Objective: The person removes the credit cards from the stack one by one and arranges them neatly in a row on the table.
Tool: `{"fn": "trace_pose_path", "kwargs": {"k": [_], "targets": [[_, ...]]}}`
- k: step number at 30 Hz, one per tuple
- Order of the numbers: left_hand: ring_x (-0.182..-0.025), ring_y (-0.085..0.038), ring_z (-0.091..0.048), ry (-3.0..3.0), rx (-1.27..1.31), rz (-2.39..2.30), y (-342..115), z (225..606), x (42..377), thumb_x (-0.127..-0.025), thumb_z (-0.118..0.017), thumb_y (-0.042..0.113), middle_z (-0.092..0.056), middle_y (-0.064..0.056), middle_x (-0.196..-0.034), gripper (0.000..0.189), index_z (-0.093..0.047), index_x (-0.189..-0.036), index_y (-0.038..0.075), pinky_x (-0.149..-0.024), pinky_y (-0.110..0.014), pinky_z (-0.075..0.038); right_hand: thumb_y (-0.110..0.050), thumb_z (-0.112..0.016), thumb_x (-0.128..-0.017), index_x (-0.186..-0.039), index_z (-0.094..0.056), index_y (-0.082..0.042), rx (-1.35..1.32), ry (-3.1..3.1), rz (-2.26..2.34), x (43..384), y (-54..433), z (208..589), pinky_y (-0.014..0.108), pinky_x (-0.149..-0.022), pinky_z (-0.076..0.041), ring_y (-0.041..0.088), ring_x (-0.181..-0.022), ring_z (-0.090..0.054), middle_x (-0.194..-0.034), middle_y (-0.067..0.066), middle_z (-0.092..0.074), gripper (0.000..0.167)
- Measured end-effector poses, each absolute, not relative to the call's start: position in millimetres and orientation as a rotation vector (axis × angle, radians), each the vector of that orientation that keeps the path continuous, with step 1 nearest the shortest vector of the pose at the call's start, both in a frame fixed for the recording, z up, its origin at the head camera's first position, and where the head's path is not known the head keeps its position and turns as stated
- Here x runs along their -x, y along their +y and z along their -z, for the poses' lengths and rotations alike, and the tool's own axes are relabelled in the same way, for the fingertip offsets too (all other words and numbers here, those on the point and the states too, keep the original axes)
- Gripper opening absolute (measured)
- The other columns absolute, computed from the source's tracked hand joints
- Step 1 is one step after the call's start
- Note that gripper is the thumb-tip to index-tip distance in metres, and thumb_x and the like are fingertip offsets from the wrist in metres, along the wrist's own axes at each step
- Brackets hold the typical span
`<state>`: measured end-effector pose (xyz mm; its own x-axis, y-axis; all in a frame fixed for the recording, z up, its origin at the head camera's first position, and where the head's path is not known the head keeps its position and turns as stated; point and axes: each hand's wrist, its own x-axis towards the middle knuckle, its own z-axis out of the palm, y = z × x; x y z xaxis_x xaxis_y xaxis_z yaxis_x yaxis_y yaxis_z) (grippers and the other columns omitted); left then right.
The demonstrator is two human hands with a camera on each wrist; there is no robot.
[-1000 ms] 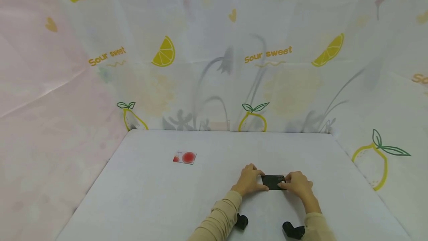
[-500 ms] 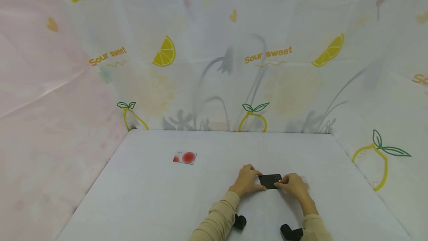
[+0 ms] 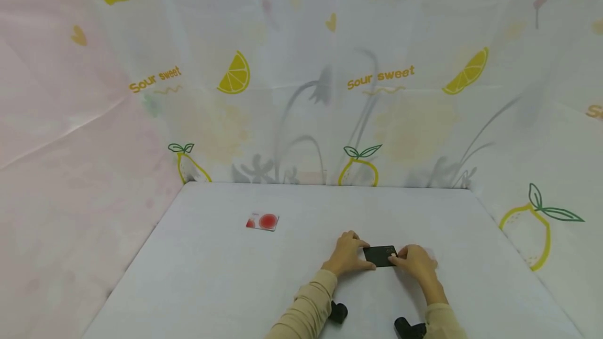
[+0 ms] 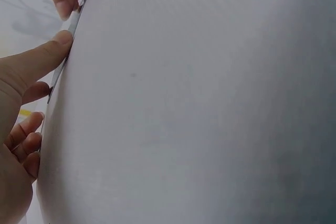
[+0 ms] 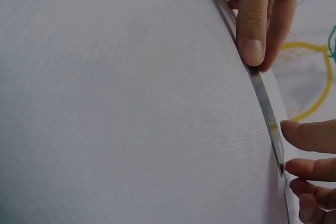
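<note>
A black card (image 3: 379, 256), with a small pale patch near its right end, lies low over the white table between the two hands. My left hand (image 3: 347, 254) holds its left end, index finger at the far edge and thumb at the near one. At the right end, my right hand (image 3: 416, 264) pinches the card between thumb and fingers, beside the pale patch. In the left wrist view the thumb (image 4: 47, 56) of the left hand presses against the card's thin edge (image 4: 62, 66). Seen edge-on in the right wrist view, the card (image 5: 265, 106) spans both hands' fingers.
Farther back and to the left lies a white card with red circles (image 3: 263, 221). Something clear and whitish (image 3: 430, 253) shows behind the right hand. Black wrist-worn pieces (image 3: 338, 313) hang under the sleeves. A lemon-print sheet (image 3: 282, 119) stands behind the white table (image 3: 212, 276).
Both hands and the black card have shifted slightly left over the last second. More of the clear, whitish thing shows behind the right hand. The red-and-white card has stayed in place.
</note>
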<state>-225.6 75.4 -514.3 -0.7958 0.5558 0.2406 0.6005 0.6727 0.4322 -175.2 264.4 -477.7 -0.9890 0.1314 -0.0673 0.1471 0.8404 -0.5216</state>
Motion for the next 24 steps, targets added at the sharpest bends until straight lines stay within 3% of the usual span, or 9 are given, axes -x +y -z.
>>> {"fn": "trace_pose_path", "kwargs": {"k": [10,12,18,24], "targets": [[-0.086,-0.012,-0.044,-2.814,0.988,0.751,73.7,511.0,226.2,-0.069,-0.082,0.04,-0.055,-0.003,-0.095,0.047,-0.073,-0.106,0.014,-0.076,-0.023,-0.037,-0.02,-0.074,-0.076,-0.08,-0.065,0.001,-0.172,2.952,0.857,172.7,268.1,471.4,0.058,-0.075,-0.037,0.023,-0.072,-0.055,-0.073,0.005,-0.063,0.024],[-0.088,-0.013,-0.044,-2.842,0.995,0.749,74.1,510.7,227.6,-0.069,-0.082,0.039,-0.055,-0.003,-0.097,0.047,-0.072,-0.108,0.014,-0.077,-0.023,-0.037,-0.022,-0.076,-0.074,-0.088,-0.066,0.001,-0.138,2.955,0.838,174.0,272.2,472.4,0.056,-0.074,-0.038,0.025,-0.076,-0.056,-0.08,0.008,-0.063,0.028],[-0.092,-0.015,-0.047,-2.93,1.029,0.672,76.7,505.2,234.2,-0.07,-0.081,0.037,-0.058,-0.004,-0.101,0.047,-0.071,-0.111,0.015,-0.079,-0.026,-0.038,-0.029,-0.085,-0.064,-0.123,-0.06,-0.006,0.075,2.95,0.668,185.1,282.5,472.1,0.053,-0.071,-0.037,0.039,-0.093,-0.051,-0.104,0.022,-0.052,0.068],[-0.092,-0.015,-0.047,-3.002,1.05,0.664,79.1,500.3,236.3,-0.071,-0.082,0.033,-0.058,-0.004,-0.102,0.046,-0.071,-0.112,0.017,-0.077,-0.026,-0.037,-0.026,-0.085,-0.064,-0.117,-0.065,-0.008,0.143,2.925,0.612,193.3,285.0,470.5,0.053,-0.073,-0.036,0.041,-0.096,-0.049,-0.106,0.022,-0.051,0.059]]}}
